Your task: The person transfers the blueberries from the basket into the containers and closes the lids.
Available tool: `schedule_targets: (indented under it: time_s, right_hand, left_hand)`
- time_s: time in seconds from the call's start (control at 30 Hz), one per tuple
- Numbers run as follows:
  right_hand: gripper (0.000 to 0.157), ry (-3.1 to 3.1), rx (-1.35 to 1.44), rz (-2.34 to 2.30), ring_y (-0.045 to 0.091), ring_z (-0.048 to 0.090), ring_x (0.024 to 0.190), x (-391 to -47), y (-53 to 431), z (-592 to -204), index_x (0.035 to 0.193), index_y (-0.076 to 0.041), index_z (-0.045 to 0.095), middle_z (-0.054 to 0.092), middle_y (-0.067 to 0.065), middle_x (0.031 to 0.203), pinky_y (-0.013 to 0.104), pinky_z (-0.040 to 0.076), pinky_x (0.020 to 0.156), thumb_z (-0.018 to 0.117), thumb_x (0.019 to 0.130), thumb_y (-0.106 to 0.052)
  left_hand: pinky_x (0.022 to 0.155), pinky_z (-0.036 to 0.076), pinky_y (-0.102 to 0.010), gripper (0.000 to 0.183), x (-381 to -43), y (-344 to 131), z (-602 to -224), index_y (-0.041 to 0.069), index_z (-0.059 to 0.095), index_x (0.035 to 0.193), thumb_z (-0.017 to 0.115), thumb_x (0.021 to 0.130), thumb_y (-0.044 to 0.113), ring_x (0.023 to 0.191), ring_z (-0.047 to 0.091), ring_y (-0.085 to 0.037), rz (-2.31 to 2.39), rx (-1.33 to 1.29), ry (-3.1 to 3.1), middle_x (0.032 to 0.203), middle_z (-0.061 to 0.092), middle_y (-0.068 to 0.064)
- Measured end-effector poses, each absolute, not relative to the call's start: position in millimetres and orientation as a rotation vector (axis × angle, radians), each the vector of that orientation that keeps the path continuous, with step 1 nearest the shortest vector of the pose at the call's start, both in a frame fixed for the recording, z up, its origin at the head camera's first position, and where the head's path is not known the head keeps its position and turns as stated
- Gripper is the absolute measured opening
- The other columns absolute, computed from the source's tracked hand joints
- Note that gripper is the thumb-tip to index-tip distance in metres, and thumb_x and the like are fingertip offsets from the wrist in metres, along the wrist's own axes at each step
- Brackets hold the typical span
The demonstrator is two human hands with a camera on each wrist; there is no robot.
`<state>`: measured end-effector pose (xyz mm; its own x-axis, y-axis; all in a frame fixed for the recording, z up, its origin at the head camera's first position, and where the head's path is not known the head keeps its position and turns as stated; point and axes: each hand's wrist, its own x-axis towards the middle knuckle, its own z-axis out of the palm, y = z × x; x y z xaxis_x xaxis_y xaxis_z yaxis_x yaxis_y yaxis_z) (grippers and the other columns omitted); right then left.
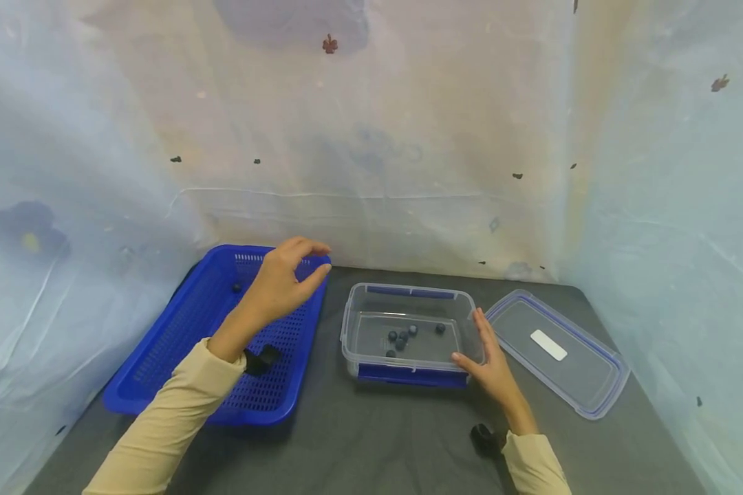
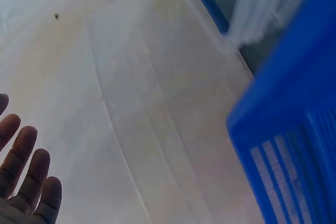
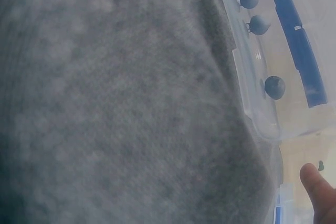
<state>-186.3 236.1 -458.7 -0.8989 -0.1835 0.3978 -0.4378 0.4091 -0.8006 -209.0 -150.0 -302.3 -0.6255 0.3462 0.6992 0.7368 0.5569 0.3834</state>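
Over basket (image 1: 313, 333), left hand (image 1: 280, 283) gapes, spread right hand (image 1: 494, 368) touching container (image 1: 411, 375)

Grey table (image 1: 396, 440) | blue basket (image 1: 305, 357) at left | clear container (image 1: 411, 375) at centre | clear lid (image 1: 566, 377) at right

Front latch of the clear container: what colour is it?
The front latch is dark blue, seen best in the head view.

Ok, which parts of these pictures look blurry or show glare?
Head: fairly sharp, with pale glints on the tub; left wrist: the basket and tub look blurred; right wrist: the cloth is out of focus, the berries clearer.
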Motion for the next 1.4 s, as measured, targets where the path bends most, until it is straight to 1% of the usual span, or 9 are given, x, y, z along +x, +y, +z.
schedule_targets:
  time_s: [0.3, 0.5, 0.7, 0.87, 1.0, 1.1, 1.2, 1.3, 1.4]
  right_hand:
    - [0.088, -2.442, 0.515, 1.473, 0.048, 0.007, 0.141, -175.6, 232.4, -446.8, 0.149, 0.009, 0.02, 0.01, 0.028, 0.156, 0.069, 0.012, 0.104, 0.073, 0.08, -0.001]
    - [0.088, -2.438, 0.506, 1.474, 0.047, 0.007, 0.141, -174.4, 234.0, -447.2, 0.149, 0.008, 0.021, 0.01, 0.026, 0.157, 0.069, 0.012, 0.105, 0.073, 0.08, -0.002]
    - [0.088, -2.436, 0.52, 1.486, 0.047, 0.007, 0.141, -173.7, 232.6, -446.6, 0.149, 0.01, 0.02, 0.009, 0.027, 0.156, 0.068, 0.011, 0.105, 0.073, 0.08, 0.0]
    - [0.088, -2.447, 0.522, 1.473, 0.046, 0.007, 0.141, -174.7, 232.7, -447.6, 0.149, 0.009, 0.019, 0.009, 0.025, 0.157, 0.068, 0.011, 0.106, 0.073, 0.08, -0.001]
    - [0.088, -2.441, 0.516, 1.483, 0.046, 0.006, 0.141, -174.2, 232.8, -448.9, 0.15, 0.008, 0.019, 0.009, 0.025, 0.157, 0.069, 0.01, 0.105, 0.072, 0.08, -0.001]
    - [0.088, -2.441, 0.513, 1.495, 0.047, 0.006, 0.141, -172.4, 232.4, -450.7, 0.15, 0.008, 0.018, 0.009, 0.026, 0.157, 0.069, 0.01, 0.105, 0.072, 0.08, -0.002]
    - [0.089, -2.448, 0.513, 1.489, 0.047, 0.007, 0.141, -171.1, 232.1, -452.2, 0.15, 0.008, 0.019, 0.009, 0.025, 0.157, 0.069, 0.011, 0.105, 0.073, 0.08, -0.003]
    - [0.088, -2.451, 0.519, 1.476, 0.047, 0.007, 0.141, -172.1, 232.4, -452.0, 0.15, 0.008, 0.019, 0.009, 0.025, 0.157, 0.069, 0.012, 0.105, 0.073, 0.081, -0.003]
    - [0.088, -2.442, 0.53, 1.466, 0.048, 0.007, 0.141, -175.1, 233.7, -449.9, 0.15, 0.008, 0.019, 0.009, 0.026, 0.157, 0.069, 0.012, 0.105, 0.072, 0.081, -0.002]
  left_hand:
    - [0.08, 0.048, -0.049, 0.023, -230.9, -189.0, -302.8, -0.003, 0.065, 0.11, 0.068, 0.088, 0.004, 0.093, 0.06, -0.033, -0.839, -0.745, -2.284, 0.103, 0.064, -0.019]
    - [0.082, 0.046, -0.052, 0.023, -242.5, -213.9, -312.0, -0.004, 0.065, 0.111, 0.065, 0.09, 0.004, 0.095, 0.058, -0.038, -0.851, -0.57, -2.337, 0.104, 0.063, -0.022]
    - [0.077, 0.047, -0.053, 0.02, -254.1, -235.4, -325.3, -0.007, 0.065, 0.106, 0.061, 0.089, 0.003, 0.09, 0.059, -0.042, -0.94, -0.344, -2.302, 0.099, 0.063, -0.025]
    - [0.072, 0.049, -0.041, 0.018, -265.1, -249.0, -337.8, -0.007, 0.066, 0.103, 0.062, 0.089, 0.004, 0.084, 0.063, -0.038, -1.015, -0.166, -2.256, 0.096, 0.065, -0.024]
    - [0.067, 0.044, -0.025, 0.019, -271.6, -253.8, -347.6, -0.007, 0.067, 0.103, 0.062, 0.09, 0.005, 0.081, 0.061, -0.031, -1.071, -0.029, -2.25, 0.097, 0.066, -0.022]
    - [0.066, 0.041, -0.02, 0.021, -274.2, -256.0, -355.5, -0.008, 0.067, 0.105, 0.062, 0.09, 0.006, 0.08, 0.058, -0.026, -1.135, 0.066, -2.241, 0.098, 0.066, -0.023]
    - [0.069, 0.042, -0.024, 0.022, -277.4, -257.7, -364.0, -0.008, 0.067, 0.106, 0.062, 0.09, 0.006, 0.081, 0.058, -0.025, -1.16, 0.152, -2.248, 0.098, 0.066, -0.023]
    - [0.078, 0.045, -0.034, 0.023, -283.2, -259.3, -373.6, -0.008, 0.067, 0.108, 0.062, 0.09, 0.005, 0.085, 0.059, -0.029, -1.183, 0.231, -2.26, 0.1, 0.065, -0.024]
    - [0.097, 0.035, -0.042, 0.025, -291.7, -260.0, -383.3, -0.008, 0.065, 0.111, 0.06, 0.09, 0.005, 0.095, 0.058, -0.035, -1.221, 0.303, -2.256, 0.103, 0.064, -0.026]
